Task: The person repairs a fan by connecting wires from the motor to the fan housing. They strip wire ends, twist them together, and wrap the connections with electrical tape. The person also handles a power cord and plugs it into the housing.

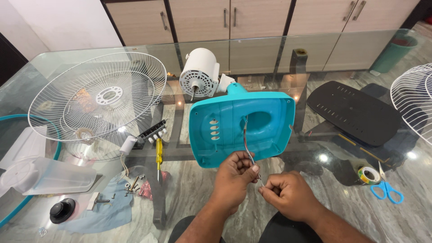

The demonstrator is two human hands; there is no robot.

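Note:
A turquoise fan base housing (270, 123) lies open side up on the glass table (252, 49), joined to a white fan motor (200, 74) behind it. Thin red and grey wires (245, 141) run out of the housing toward me. My left hand (234, 177) pinches the wires just in front of the housing. My right hand (288, 193) pinches the wire ends close beside it, the two hands almost touching.
A white wire fan guard (96, 99) lies at left, a second guard (416, 101) at the right edge. A black base plate (353, 110), tape roll (369, 174) and blue scissors (386, 190) sit right. A yellow screwdriver (159, 153), switch block (150, 132), screws (130, 184), black knob (62, 210) and clear fan blade (45, 175) lie left.

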